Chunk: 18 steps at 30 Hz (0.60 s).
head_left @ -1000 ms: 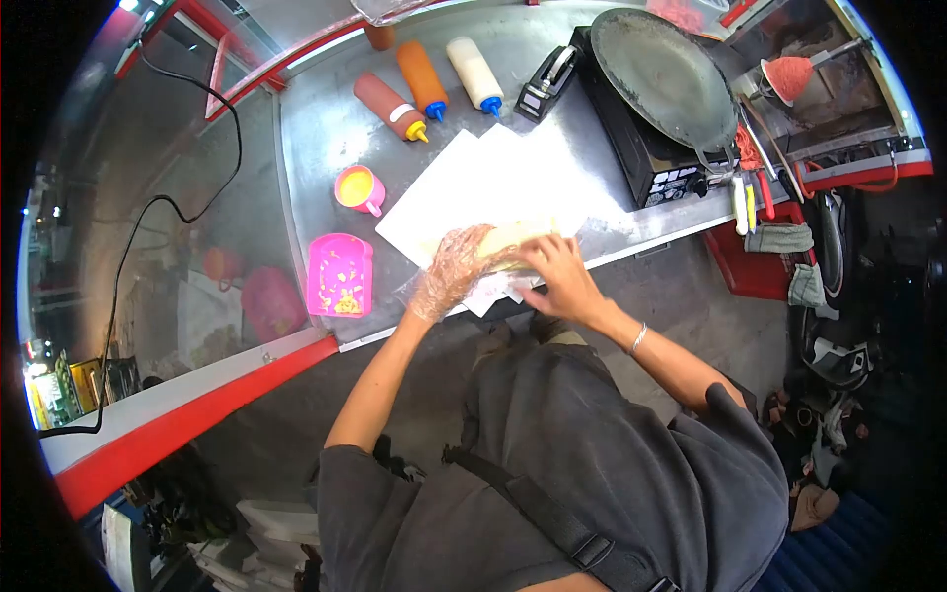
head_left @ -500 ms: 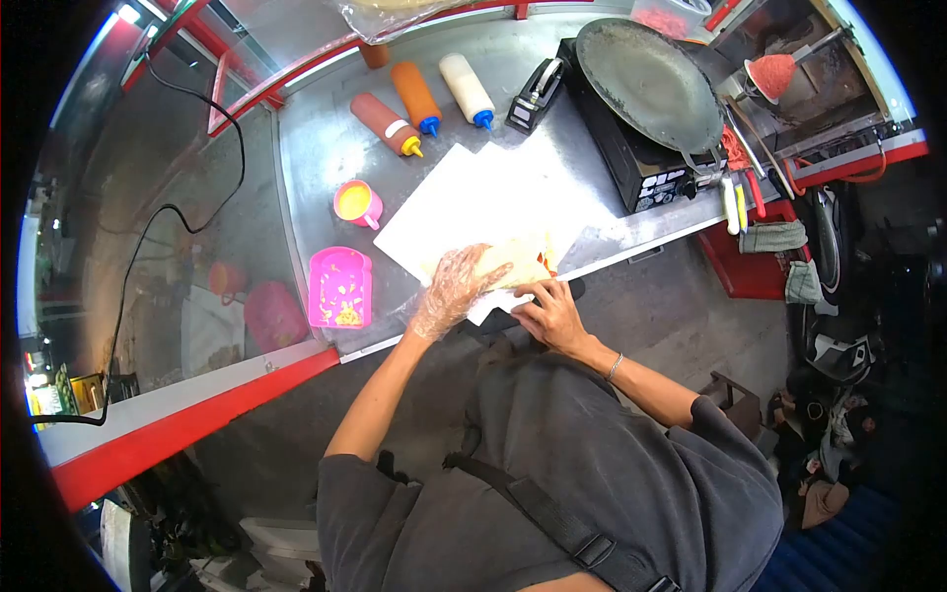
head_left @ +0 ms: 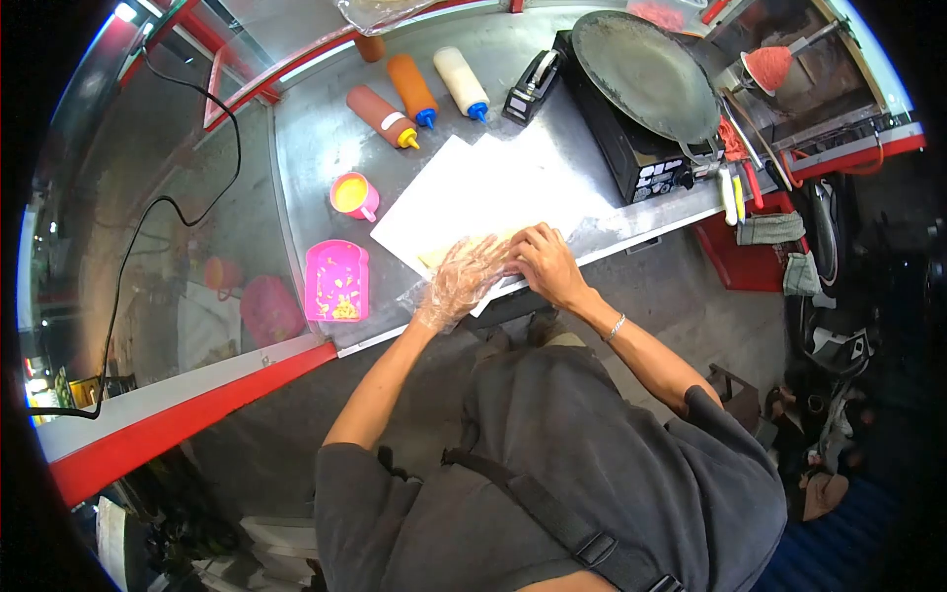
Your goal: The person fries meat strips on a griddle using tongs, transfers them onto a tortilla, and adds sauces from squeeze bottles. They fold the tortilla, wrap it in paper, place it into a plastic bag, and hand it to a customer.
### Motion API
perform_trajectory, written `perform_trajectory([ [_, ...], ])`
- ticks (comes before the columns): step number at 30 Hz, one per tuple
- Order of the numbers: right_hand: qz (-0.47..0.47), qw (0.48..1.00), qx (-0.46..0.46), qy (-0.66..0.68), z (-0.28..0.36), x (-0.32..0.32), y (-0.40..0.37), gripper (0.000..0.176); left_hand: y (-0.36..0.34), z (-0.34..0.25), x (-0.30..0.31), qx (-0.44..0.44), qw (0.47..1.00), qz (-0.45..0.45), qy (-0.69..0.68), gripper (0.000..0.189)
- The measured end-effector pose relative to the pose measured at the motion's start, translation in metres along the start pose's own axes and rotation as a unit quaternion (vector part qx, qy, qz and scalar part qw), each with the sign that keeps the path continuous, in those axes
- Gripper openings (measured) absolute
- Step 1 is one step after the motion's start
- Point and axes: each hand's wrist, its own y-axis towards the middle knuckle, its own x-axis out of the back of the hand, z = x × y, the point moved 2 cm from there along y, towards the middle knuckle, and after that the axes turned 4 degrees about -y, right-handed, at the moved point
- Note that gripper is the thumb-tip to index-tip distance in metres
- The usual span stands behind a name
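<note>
White paper sheets (head_left: 444, 192) lie fanned out on the metal counter (head_left: 316, 128). On their near edge is a pale, flat folded food piece (head_left: 434, 255), mostly covered by both hands. My left hand (head_left: 464, 279), in a clear plastic glove, rests over the food with its fingers stretched out. Bare, with curled fingers, my right hand (head_left: 546, 261) presses at the food's right end, touching the paper beside my left fingertips. What lies between its fingers is hidden.
Left of the paper are a pink cup (head_left: 353, 195) and a pink tray (head_left: 336, 281) with scraps. Behind stand red (head_left: 380, 113), orange (head_left: 411, 89) and white (head_left: 461, 81) squeeze bottles and a tape dispenser (head_left: 533, 87). A pan (head_left: 646, 77) sits on a black stove (head_left: 621, 148) at right.
My right hand has moved up and slightly left over the food's right end, covering the red filling seen before. My left hand has shifted slightly right. The view has shifted a little.
</note>
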Motion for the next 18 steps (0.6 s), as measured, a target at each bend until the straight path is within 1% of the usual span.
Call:
perform_trajectory([
  [1,-0.006,1.000,-0.017,-0.005,0.000,-0.005,-0.003,0.020,0.000,-0.002,0.000,-0.002,1.000,0.002,-0.001,0.055],
  [2,-0.012,0.999,-0.031,-0.011,-0.001,-0.008,-0.004,0.024,0.001,-0.003,0.000,0.023,0.999,-0.014,-0.033,0.052],
  [3,-0.013,0.999,-0.032,-0.012,0.007,-0.009,-0.008,0.024,0.002,-0.003,0.003,0.048,0.996,-0.030,-0.064,0.049],
  [4,-0.003,1.000,-0.011,-0.001,0.021,-0.010,-0.017,0.031,0.003,-0.004,0.008,0.047,0.996,-0.029,-0.064,0.049],
  [5,0.006,1.000,0.011,0.010,0.033,-0.011,-0.022,0.038,0.004,-0.005,0.012,0.039,0.997,0.006,-0.064,0.049],
  [6,0.005,1.000,0.010,0.012,0.038,-0.016,-0.025,0.038,0.002,-0.004,0.015,0.030,0.997,0.043,-0.063,0.049],
  [7,0.020,0.999,0.042,-0.025,0.043,-0.023,-0.027,0.043,0.000,-0.003,0.019,0.030,0.997,0.045,-0.062,0.049],
  [8,0.034,0.995,0.072,-0.062,0.046,-0.030,-0.028,0.048,-0.003,-0.001,0.023,0.034,0.998,0.051,-0.030,0.051],
  [9,0.046,0.992,0.084,-0.081,0.044,-0.035,-0.026,0.040,-0.007,0.002,0.026,0.038,0.998,0.057,0.001,0.054],
  [10,0.045,0.992,0.083,-0.080,0.040,-0.039,-0.025,0.040,-0.012,0.005,0.028,0.038,0.998,0.058,0.002,0.054],
  [12,0.011,0.990,0.123,-0.062,0.036,-0.043,-0.020,0.029,-0.023,0.008,0.036,0.067,0.997,0.030,0.006,0.060],
  [13,0.012,0.991,0.123,-0.059,0.036,-0.045,-0.019,0.029,-0.029,0.007,0.040,0.074,0.997,0.022,0.002,0.069],
  [14,0.008,0.994,0.103,-0.036,0.036,-0.046,-0.018,0.024,-0.034,0.005,0.041,0.076,0.997,0.023,0.002,0.069],
  [15,0.002,0.996,0.084,-0.015,0.037,-0.043,-0.013,0.019,-0.035,0.004,0.044,0.100,0.994,0.047,0.011,0.073],
  [16,0.003,0.996,0.085,-0.014,0.039,-0.039,-0.010,0.019,-0.035,0.002,0.047,0.123,0.990,0.071,0.021,0.077],
  [17,0.009,0.998,0.056,0.012,0.040,-0.035,-0.006,0.020,-0.035,0.001,0.050,0.125,0.989,0.071,0.021,0.077],
  [18,0.015,0.999,0.028,0.038,0.040,-0.031,-0.001,0.021,-0.033,-0.001,0.053,0.132,0.988,0.080,0.010,0.081],
])
